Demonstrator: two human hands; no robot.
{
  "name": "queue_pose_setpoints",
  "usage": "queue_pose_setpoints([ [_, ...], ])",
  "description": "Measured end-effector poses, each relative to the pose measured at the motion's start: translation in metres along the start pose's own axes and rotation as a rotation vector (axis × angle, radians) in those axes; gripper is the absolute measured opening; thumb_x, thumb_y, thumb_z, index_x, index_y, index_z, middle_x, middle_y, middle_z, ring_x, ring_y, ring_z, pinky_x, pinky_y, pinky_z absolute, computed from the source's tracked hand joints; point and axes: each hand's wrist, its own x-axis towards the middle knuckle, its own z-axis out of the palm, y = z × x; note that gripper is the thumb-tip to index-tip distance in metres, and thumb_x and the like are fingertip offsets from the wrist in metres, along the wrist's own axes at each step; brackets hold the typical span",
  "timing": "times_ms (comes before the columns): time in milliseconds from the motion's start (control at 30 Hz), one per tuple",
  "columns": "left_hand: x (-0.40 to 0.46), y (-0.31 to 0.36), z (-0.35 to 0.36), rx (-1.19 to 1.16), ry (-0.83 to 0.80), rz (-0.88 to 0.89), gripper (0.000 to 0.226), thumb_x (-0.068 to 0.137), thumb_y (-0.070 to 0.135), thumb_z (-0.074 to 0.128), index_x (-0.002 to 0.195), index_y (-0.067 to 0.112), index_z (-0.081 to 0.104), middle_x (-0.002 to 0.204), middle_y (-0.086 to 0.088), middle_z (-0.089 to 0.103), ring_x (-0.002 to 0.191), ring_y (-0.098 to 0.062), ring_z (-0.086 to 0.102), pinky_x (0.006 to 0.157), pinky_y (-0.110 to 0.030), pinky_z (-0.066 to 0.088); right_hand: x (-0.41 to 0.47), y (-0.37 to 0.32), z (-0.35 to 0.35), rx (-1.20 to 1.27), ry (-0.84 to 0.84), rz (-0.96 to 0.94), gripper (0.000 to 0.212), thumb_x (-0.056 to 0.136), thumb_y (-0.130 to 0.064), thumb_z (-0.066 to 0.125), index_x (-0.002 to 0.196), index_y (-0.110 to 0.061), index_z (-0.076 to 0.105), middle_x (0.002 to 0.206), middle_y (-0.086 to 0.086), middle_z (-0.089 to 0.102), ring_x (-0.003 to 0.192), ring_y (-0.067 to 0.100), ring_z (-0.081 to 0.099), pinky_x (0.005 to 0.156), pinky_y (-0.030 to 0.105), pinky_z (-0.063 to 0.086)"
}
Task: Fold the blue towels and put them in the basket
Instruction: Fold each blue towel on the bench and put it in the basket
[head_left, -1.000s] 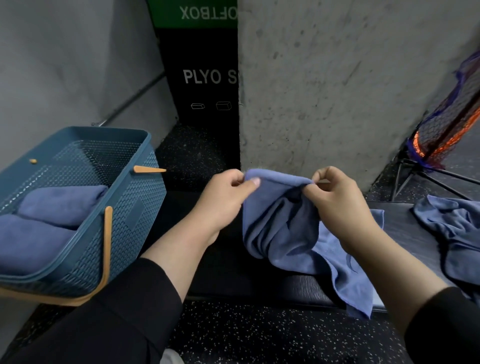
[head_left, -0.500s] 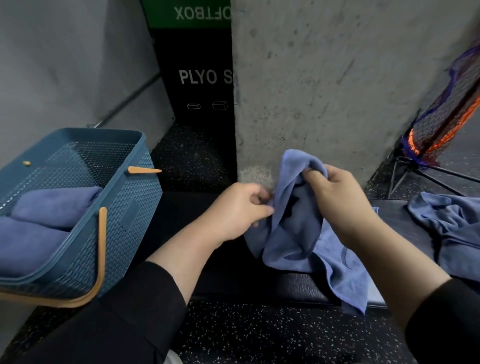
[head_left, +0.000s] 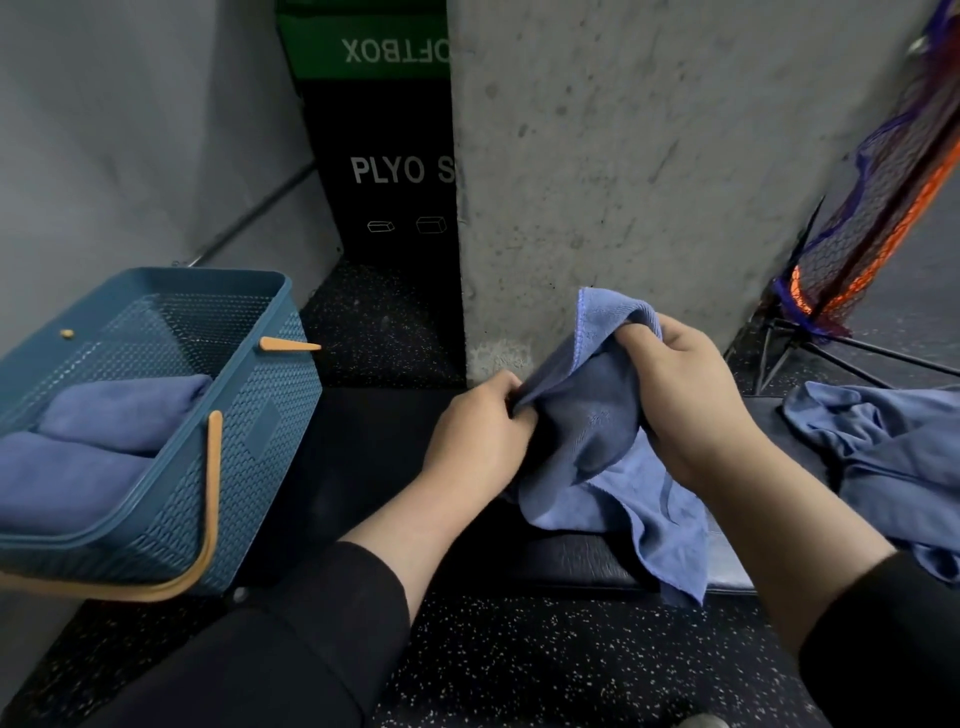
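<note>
A crumpled blue towel (head_left: 597, 441) hangs between both hands above a black padded bench (head_left: 363, 467). My left hand (head_left: 475, 431) pinches its left edge. My right hand (head_left: 691, 400) grips a bunched upper part, and one corner sticks up above the fingers. The towel's lower end drapes over the bench's front edge. A teal woven basket (head_left: 249, 441) with tan handles stands at the left and holds two folded blue towels (head_left: 98, 441). Another loose blue towel (head_left: 893, 457) lies heaped on the bench at the right.
A concrete pillar (head_left: 623, 156) rises right behind the bench. A black and green plyo box (head_left: 389, 156) stands at the back between pillar and grey wall. An orange and purple net on a black stand (head_left: 883, 218) is at the far right. The floor is speckled black rubber.
The towel was stretched between both hands at one height. My left hand has dropped lower along the edge while my right hand bunched the cloth and lifted a corner.
</note>
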Motion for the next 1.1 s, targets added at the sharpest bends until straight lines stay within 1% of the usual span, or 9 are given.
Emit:
queue_pose_setpoints([
  [167, 0.012, -0.028, -0.015, -0.093, 0.054, -0.080, 0.014, 0.092, 0.023, 0.055, 0.086, 0.021, 0.068, 0.080, -0.004, 0.070, 0.085, -0.033, 0.067, 0.076, -0.046, 0.057, -0.001, -0.012, -0.022, 0.104, 0.117, -0.035, 0.027, 0.092, -0.028, 0.054, 0.086, -0.003, 0.061, 0.081, 0.012, 0.064, 0.076, 0.024, 0.062, 0.069, 0.045, 0.054],
  [367, 0.009, -0.025, -0.058, -0.842, 0.107, -0.233, 0.019, 0.106, 0.021, 0.047, 0.101, 0.020, 0.065, 0.101, -0.002, 0.073, 0.097, -0.022, 0.069, 0.088, -0.043, 0.058, -0.005, -0.014, -0.052, 0.015, 0.206, -0.027, 0.026, 0.099, -0.025, 0.052, 0.091, -0.007, 0.068, 0.084, 0.014, 0.072, 0.077, 0.029, 0.071, 0.068, 0.038, 0.061],
  [500, -0.007, 0.001, -0.085, -1.074, 0.199, -0.136, 0.023, 0.108, 0.026, 0.041, 0.105, 0.021, 0.063, 0.107, -0.007, 0.074, 0.098, -0.022, 0.070, 0.081, -0.040, 0.059, -0.013, -0.018, -0.060, 0.004, 0.140, -0.038, 0.030, 0.096, -0.033, 0.055, 0.094, -0.005, 0.066, 0.077, 0.014, 0.060, 0.070, 0.027, 0.057, 0.063, 0.043, 0.049],
  [667, -0.016, 0.011, -0.109, -0.872, 0.328, -0.049, 0.022, 0.103, 0.026, 0.053, 0.101, 0.012, 0.069, 0.102, -0.007, 0.075, 0.092, -0.021, 0.070, 0.078, -0.036, 0.054, -0.028, -0.016, -0.051, 0.043, 0.100, -0.014, 0.028, 0.095, -0.032, 0.057, 0.090, -0.006, 0.065, 0.075, 0.013, 0.056, 0.068, 0.023, 0.051, 0.058, 0.037, 0.039],
  [767, -0.016, -0.013, -0.098, -0.471, 0.303, -0.055, 0.030, 0.098, 0.028, 0.059, 0.077, 0.007, 0.060, 0.071, -0.006, 0.059, 0.070, -0.017, 0.052, 0.064, -0.034, 0.037, -0.029, 0.002, -0.049, -0.007, 0.033, 0.137, 0.020, 0.097, -0.024, 0.055, 0.082, -0.017, 0.066, 0.071, 0.008, 0.050, 0.062, 0.021, 0.047, 0.045, 0.026, 0.038],
  [867, -0.008, -0.036, -0.088, -0.065, 0.247, -0.075, 0.042, 0.098, 0.031, 0.060, 0.068, 0.003, 0.050, 0.058, -0.004, 0.043, 0.056, -0.017, 0.037, 0.056, -0.034, 0.027, -0.023, 0.015, -0.049, -0.047, -0.033, 0.233, 0.016, 0.097, -0.021, 0.055, 0.089, -0.016, 0.068, 0.079, 0.009, 0.056, 0.067, 0.023, 0.058, 0.050, 0.028, 0.050],
  [1000, 0.017, -0.030, -0.080, -0.407, 0.202, -0.156, 0.029, 0.104, 0.025, 0.051, 0.078, 0.011, 0.056, 0.056, -0.005, 0.055, 0.044, -0.020, 0.050, 0.045, -0.030, 0.037, 0.002, 0.021, -0.043, 0.010, 0.090, 0.143, 0.012, 0.095, -0.013, 0.057, 0.095, -0.008, 0.068, 0.083, 0.013, 0.065, 0.070, 0.023, 0.066, 0.058, 0.031, 0.056],
  [1067, 0.038, -0.022, -0.078, -0.603, 0.247, -0.172, 0.020, 0.106, 0.023, 0.047, 0.117, 0.013, 0.060, 0.088, -0.006, 0.070, 0.069, -0.018, 0.068, 0.058, -0.034, 0.054, 0.021, 0.025, -0.040, 0.103, 0.074, 0.097, 0.025, 0.091, -0.019, 0.066, 0.115, -0.011, 0.065, 0.101, 0.009, 0.070, 0.088, 0.023, 0.072, 0.070, 0.036, 0.060],
  [1100, 0.048, -0.023, -0.075, -0.649, 0.232, -0.189, 0.036, 0.106, 0.026, 0.046, 0.141, 0.016, 0.048, 0.107, -0.003, 0.068, 0.087, -0.017, 0.070, 0.072, -0.036, 0.058, 0.032, 0.032, -0.040, 0.083, 0.044, 0.104, 0.047, 0.087, -0.026, 0.072, 0.131, -0.016, 0.058, 0.114, 0.005, 0.069, 0.097, 0.022, 0.072, 0.077, 0.040, 0.060],
])
